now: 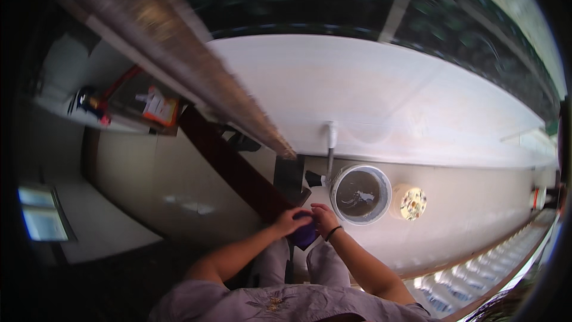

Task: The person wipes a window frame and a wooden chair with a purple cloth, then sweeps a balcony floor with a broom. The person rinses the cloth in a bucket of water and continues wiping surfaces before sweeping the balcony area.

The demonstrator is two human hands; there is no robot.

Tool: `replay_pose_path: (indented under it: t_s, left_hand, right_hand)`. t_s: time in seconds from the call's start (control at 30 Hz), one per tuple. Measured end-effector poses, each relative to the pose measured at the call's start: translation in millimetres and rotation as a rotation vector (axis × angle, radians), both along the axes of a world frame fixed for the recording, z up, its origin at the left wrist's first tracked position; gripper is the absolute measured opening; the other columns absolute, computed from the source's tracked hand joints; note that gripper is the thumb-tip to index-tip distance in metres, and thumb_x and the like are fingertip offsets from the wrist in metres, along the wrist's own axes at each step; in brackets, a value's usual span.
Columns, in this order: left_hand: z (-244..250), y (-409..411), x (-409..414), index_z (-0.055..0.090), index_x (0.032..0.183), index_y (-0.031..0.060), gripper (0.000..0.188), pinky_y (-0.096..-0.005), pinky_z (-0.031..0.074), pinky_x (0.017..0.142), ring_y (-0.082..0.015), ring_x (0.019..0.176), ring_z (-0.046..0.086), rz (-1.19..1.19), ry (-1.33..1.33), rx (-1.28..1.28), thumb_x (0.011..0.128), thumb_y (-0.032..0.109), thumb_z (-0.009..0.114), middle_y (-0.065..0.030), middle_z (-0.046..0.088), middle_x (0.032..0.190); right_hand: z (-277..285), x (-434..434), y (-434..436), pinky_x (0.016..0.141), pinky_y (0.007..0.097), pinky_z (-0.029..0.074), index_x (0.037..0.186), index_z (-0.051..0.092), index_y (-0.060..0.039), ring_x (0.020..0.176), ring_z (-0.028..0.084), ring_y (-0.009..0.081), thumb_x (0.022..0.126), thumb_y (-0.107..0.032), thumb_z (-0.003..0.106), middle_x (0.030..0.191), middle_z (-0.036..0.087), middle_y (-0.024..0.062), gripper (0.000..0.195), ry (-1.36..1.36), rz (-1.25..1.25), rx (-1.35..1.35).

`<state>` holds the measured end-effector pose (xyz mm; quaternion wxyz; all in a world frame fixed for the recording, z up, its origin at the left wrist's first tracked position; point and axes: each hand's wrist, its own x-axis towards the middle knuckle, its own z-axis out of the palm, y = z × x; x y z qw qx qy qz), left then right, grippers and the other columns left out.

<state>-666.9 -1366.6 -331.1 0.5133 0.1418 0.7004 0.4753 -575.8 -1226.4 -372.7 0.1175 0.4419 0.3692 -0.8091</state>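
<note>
Both my hands meet low in front of me at a purple, rounded item (pixel 304 232), perhaps a yarn ball or cloth; its kind is unclear. On its left side rests my left hand (pixel 291 221), fingers bent over the top. My right hand (pixel 325 219), with a dark band at the wrist, has curled fingers at its upper right edge. The purple item lies over the near end of a long dark red board or bench (pixel 232 172). Just right of my hands stands a large white bucket (pixel 385 179) holding greyish liquid with a pale patch on it.
A round stool or container with a floral top (pixel 413 204) stands right of the bucket. A white and black pipe (pixel 331 143) runs down the white wall. At left, an orange and white package (pixel 161 109) lies on a ledge. A white balustrade (pixel 473 273) borders the lower right.
</note>
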Motion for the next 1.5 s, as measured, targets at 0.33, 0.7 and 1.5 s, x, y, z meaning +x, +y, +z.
replay_pose_path:
  t_s: [0.33,0.7,1.5]
  left_hand:
    - [-4,-202,-74,0.061,0.091,0.0040,0.031,-0.0381,0.052,0.076,-0.0251,0.079,0.064,0.725,-0.875,0.360,0.083,0.034,0.055,-0.0138,0.064,0.085]
    - [-99,-415,-71,0.062,0.088,0.0015,0.033,-0.0379,0.053,0.070,-0.0243,0.072,0.064,0.997,-0.793,0.241,0.083,0.033,0.057,-0.0136,0.064,0.080]
    - [-127,-532,9,0.063,0.082,0.0069,0.025,-0.0318,0.054,0.062,-0.0187,0.063,0.062,1.823,-1.070,0.155,0.079,0.031,0.062,-0.0069,0.064,0.075]
  right_hand:
    - [-8,-106,-83,0.075,0.0380,0.052,0.112,0.054,-0.0083,0.091,0.061,0.0216,0.092,-0.027,0.051,0.103,0.062,0.0088,0.028,-0.095,0.696,0.131]
    - [-262,-298,-138,0.091,0.0405,0.042,0.128,0.045,-0.0051,0.113,0.050,0.0310,0.085,-0.060,0.047,0.124,0.052,0.0181,0.070,0.222,1.068,0.983]
    - [-153,-356,-280,0.091,0.0356,0.044,0.117,0.052,0.0049,0.099,0.057,0.0231,0.075,-0.065,0.057,0.114,0.058,0.0115,0.082,-0.083,0.664,0.578]
